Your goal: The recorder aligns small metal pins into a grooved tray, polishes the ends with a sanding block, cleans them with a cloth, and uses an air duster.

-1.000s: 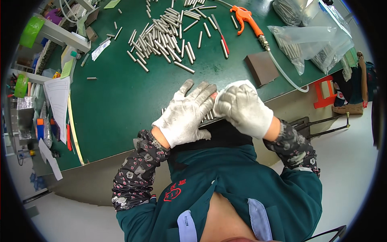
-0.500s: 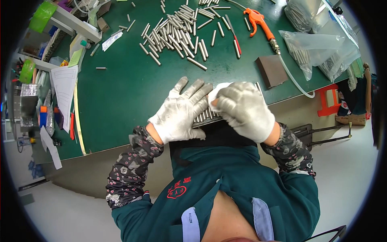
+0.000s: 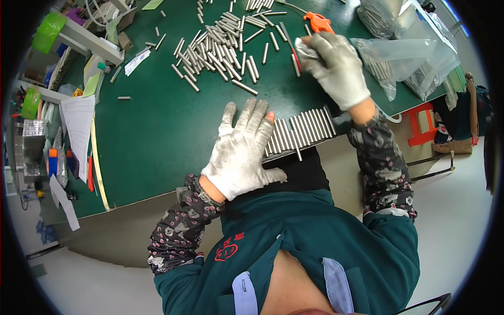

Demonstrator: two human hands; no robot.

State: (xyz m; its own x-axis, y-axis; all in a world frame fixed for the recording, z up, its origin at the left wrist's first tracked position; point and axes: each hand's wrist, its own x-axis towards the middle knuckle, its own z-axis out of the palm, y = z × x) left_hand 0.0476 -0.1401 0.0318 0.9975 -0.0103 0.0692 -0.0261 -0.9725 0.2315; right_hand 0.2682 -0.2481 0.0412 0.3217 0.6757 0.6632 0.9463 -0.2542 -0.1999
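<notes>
Now the row of pins point(image 3: 310, 126) lies mostly bare along the near edge of the green table point(image 3: 147, 147), where a second ago both hands covered most of it. One pin point(image 3: 297, 146) juts out of the line toward the person. The left hand point(image 3: 239, 152) rests flat over the row's left end, fingers spread, grasping nothing, much as before; a bare fingertip pokes out of its glove. The right hand point(image 3: 338, 68) has left the row and is up to the right, its fingers closed on a white cloth point(image 3: 303, 45). There it stands in front of the orange air gun point(image 3: 317, 22), leaving only the upper part clear, and it covers the brown block that showed earlier. Just left of the cloth is a red-handled tool point(image 3: 297, 59). Farther left, the loose pins point(image 3: 215, 52) lie in a heap, with a few strays around it. Clear bags point(image 3: 401, 58) of pins sit on the right, above a red stool point(image 3: 420, 123) beside the table. At the far left, papers point(image 3: 77, 128) hang by a white shelf point(image 3: 89, 44).
</notes>
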